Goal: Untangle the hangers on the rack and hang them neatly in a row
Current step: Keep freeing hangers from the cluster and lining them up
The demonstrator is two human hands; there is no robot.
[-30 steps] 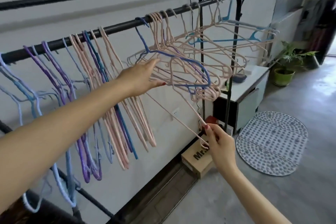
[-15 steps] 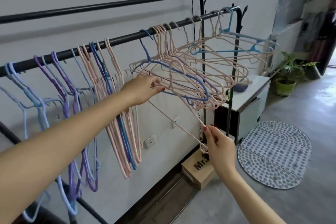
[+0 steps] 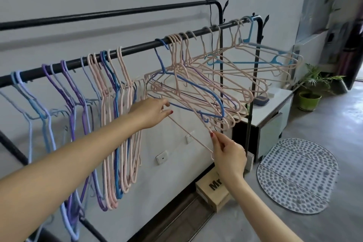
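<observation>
A black rack rail (image 3: 137, 47) runs from lower left to upper right. On its left half, purple, blue and pink hangers (image 3: 110, 124) hang straight down in a row. On the right half a tangle of pink and blue hangers (image 3: 196, 92) lies tilted almost flat. My left hand (image 3: 151, 112) pinches the near edge of the tangle at its left. My right hand (image 3: 227, 155) grips the lower end of one pink hanger (image 3: 188, 137) that slants down out of the tangle.
A second black rail (image 3: 117, 12) runs behind, near the wall. A white cabinet (image 3: 275, 116) stands past the rack's right post, with a potted plant (image 3: 312, 94) beyond it. A cardboard box (image 3: 212, 192) and a dotted mat (image 3: 296, 175) lie on the floor.
My left hand has gone from lying flat on the tangle to pinching its near edge. My right hand keeps its hold on the pink hanger. The view has tilted upward.
</observation>
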